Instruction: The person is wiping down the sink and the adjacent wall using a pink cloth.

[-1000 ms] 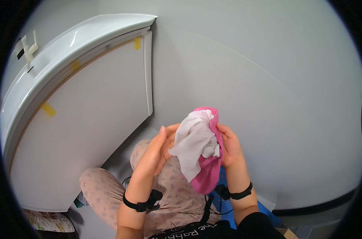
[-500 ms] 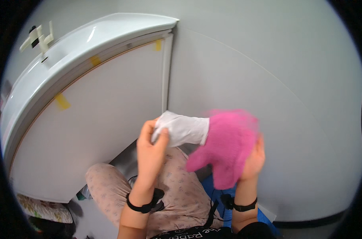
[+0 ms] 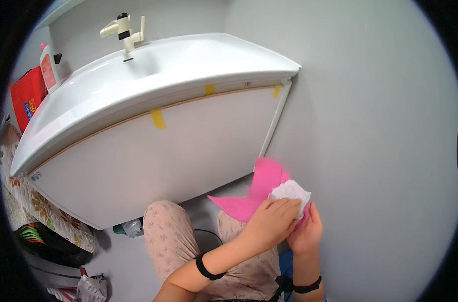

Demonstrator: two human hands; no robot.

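A fuzzy pink mitt-like cloth (image 3: 266, 182) is held up beside the grey wall, its pointed flaps spreading toward the left. Its white fabric part (image 3: 291, 192) is bunched up over the pink. My left hand (image 3: 273, 222) reaches across from the left, with curled fingers closed on the white fabric. Underneath and to the right, my right hand (image 3: 308, 235) supports the pink cloth, its fingers wrapped round the lower edge and partly hidden by the bundle. Both wrists wear black bands.
A white washbasin (image 3: 188, 60) with a cream tap (image 3: 126, 32) stands ahead, above a white cabinet panel (image 3: 153, 161) with yellow tape. A white-and-pink bottle (image 3: 49, 70) and a red bag (image 3: 28, 95) stand at left. The grey wall (image 3: 380, 126) closes the right side. Bags lie on the floor lower left.
My left hand has moved from the white fabric's outer end, across to the right, and the white fabric is now bunched over the pink. The view has shifted, showing more of the basin.
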